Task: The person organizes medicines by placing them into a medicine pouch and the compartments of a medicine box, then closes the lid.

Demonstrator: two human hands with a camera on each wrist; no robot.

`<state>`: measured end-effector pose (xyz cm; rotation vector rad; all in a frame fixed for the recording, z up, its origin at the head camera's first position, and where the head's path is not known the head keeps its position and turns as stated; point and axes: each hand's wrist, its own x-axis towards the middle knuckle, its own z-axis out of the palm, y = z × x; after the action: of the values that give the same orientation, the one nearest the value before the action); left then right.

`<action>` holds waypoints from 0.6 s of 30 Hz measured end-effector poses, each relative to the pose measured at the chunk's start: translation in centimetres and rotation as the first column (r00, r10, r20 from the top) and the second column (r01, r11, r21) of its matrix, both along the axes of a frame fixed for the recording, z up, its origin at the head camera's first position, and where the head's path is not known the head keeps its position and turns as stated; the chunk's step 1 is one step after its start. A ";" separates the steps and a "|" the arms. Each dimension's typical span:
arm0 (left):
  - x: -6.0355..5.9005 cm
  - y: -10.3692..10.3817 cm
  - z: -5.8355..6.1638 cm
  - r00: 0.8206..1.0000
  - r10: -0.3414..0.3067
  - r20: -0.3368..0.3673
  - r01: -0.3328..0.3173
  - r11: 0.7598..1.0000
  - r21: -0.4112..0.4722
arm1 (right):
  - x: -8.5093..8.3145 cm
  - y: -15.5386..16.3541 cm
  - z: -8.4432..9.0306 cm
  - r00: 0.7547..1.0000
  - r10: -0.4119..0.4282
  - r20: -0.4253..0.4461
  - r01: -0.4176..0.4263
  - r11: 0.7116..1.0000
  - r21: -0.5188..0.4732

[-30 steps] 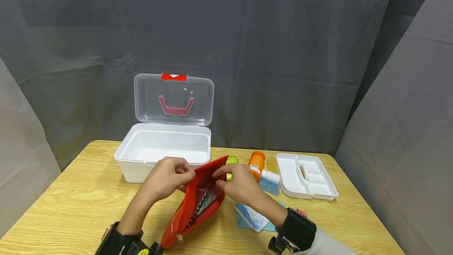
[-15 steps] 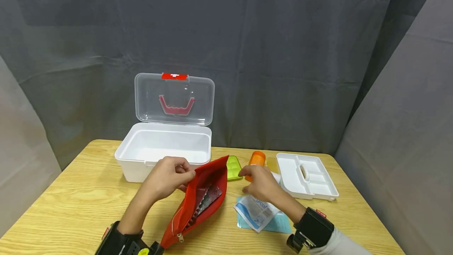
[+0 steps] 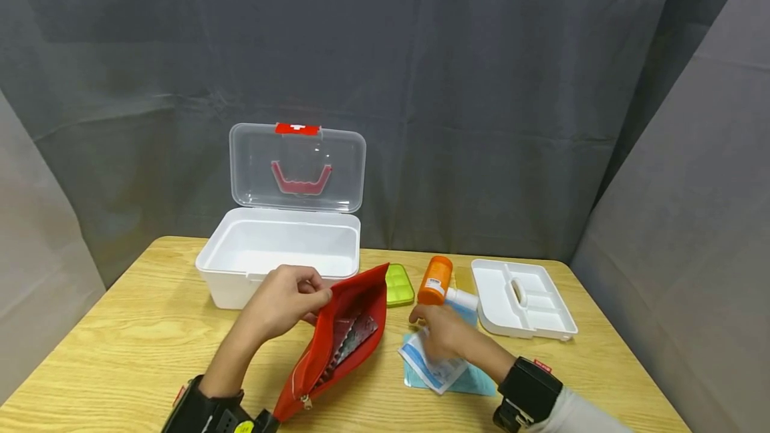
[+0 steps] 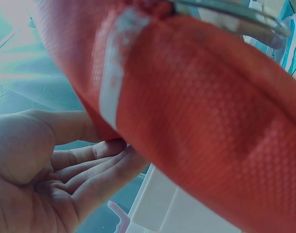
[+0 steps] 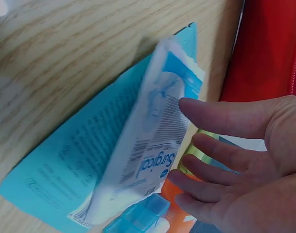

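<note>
The left hand [image 3: 287, 299] pinches the upper edge of the red pouch [image 3: 337, 346], holding it open on the table [image 3: 120, 353]. The right hand [image 3: 442, 333], fingers spread and holding nothing, hovers over a white packet [image 5: 148, 145] printed "Surgical", lying beside the pouch.

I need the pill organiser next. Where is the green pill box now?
In the head view the green pill box lies on the table, between the red pouch and the orange bottle.
</note>
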<state>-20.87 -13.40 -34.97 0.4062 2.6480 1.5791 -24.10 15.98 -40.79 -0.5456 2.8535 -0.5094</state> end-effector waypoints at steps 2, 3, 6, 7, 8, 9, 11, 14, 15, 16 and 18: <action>0.0 0.0 0.0 1.000 0.002 0.000 -0.002 1.000 -0.003 | 0.0 0.1 -0.1 1.000 0.002 0.009 -0.002 1.000 0.014; 0.0 0.0 0.0 1.000 0.001 -0.001 -0.001 1.000 -0.003 | 0.0 0.1 -0.2 1.000 0.003 0.011 -0.003 1.000 0.021; 0.0 0.0 0.1 1.000 -0.002 -0.002 0.002 1.000 -0.005 | -0.1 0.2 -0.5 1.000 0.001 0.009 -0.001 0.999 0.035; 0.0 0.0 0.1 1.000 -0.003 -0.003 0.003 1.000 -0.004 | -0.1 0.2 -0.7 1.000 0.001 0.009 -0.001 0.999 0.035; 0.1 0.0 0.0 1.000 -0.003 -0.003 0.003 1.000 -0.005 | -0.1 0.2 -0.8 1.000 0.002 0.003 -0.003 0.999 0.038; 0.1 0.0 0.0 1.000 -0.003 -0.002 0.003 1.000 -0.006 | -0.1 0.3 -0.9 1.000 0.006 -0.005 -0.006 0.999 0.040; 0.0 0.0 0.0 1.000 0.001 0.000 -0.001 1.000 -0.011 | -0.1 0.2 -1.1 0.999 0.018 -0.029 -0.017 0.999 0.046; 0.0 0.0 -0.1 1.000 0.005 0.004 -0.005 1.000 -0.018 | -0.1 0.1 -1.2 0.998 0.027 -0.055 -0.023 0.998 0.066; 0.0 0.0 -0.1 1.000 0.004 0.004 -0.004 1.000 -0.016 | -0.1 0.1 -1.2 0.998 0.026 -0.058 -0.021 0.997 0.074; 0.0 0.0 -0.1 1.000 0.003 0.005 -0.003 1.000 -0.015 | -0.1 0.0 -1.2 0.998 0.022 -0.057 -0.018 0.997 0.081; 0.0 0.1 -0.1 1.000 0.003 0.008 -0.003 1.000 -0.013 | -0.2 -0.1 -1.1 0.999 0.005 -0.044 -0.001 0.995 0.097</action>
<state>-20.83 -13.34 -35.05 0.3951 2.6523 1.5603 -24.27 15.92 -41.92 -0.5504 2.9004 -0.3607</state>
